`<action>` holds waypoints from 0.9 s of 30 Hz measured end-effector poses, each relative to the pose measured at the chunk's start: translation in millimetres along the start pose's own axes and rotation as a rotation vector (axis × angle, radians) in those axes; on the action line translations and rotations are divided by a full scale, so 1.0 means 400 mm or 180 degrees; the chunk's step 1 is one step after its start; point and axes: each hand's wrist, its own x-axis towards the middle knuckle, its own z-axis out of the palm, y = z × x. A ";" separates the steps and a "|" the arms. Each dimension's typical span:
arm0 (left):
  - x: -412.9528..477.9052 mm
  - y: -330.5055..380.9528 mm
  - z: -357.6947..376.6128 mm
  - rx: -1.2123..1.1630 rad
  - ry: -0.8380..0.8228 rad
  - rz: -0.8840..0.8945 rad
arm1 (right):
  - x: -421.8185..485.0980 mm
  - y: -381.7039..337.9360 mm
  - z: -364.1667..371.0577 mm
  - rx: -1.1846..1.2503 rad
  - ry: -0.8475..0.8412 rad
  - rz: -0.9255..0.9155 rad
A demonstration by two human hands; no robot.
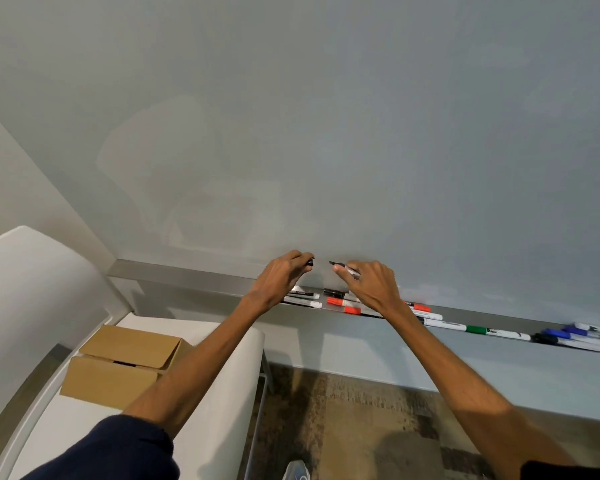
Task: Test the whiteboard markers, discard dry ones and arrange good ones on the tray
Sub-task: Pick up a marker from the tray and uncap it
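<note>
1. Marker (pixel 336 264), black and uncapped, sits in your right grip (pixel 371 285), pinched between the thumb and fingertips, with its tip pointing left, close to the bottom of the whiteboard (pixel 326 133).
2. Your left grip (pixel 281 275) pinches the black cap (pixel 310 262) in its curled fingertips. The cap's open end faces the marker tip, and the two are just apart, not touching.
3. Both hands hover just above the metal tray (pixel 187 278) that runs along the lower edge of the whiteboard.
4. Under your hands, the tray holds two black-and-white markers (pixel 300 299) lying lengthwise, and beside them two red-capped markers (pixel 338 302).
5. To the right of your right wrist, more markers lie along the tray: another red-capped one (pixel 421 307), then a green one (pixel 492 330).
6. Near the frame's right edge, a cluster of blue markers (pixel 568 336) lies overlapping on the tray.
7. Below and left of the tray, a cardboard box (pixel 125 362) rests on a white chair (pixel 32 306). Its flaps are mostly folded over, leaving a narrow dark gap.
8. A dark blue sleeve (pixel 118 452) is pushed up your left arm, and patterned carpet (pixel 343 427) covers the floor beneath.
</note>
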 end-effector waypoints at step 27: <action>0.638 0.511 -0.590 0.0318 0.3445 0.1434 | 0.209 -0.221 -0.754 0.2138 0.3034 -0.0933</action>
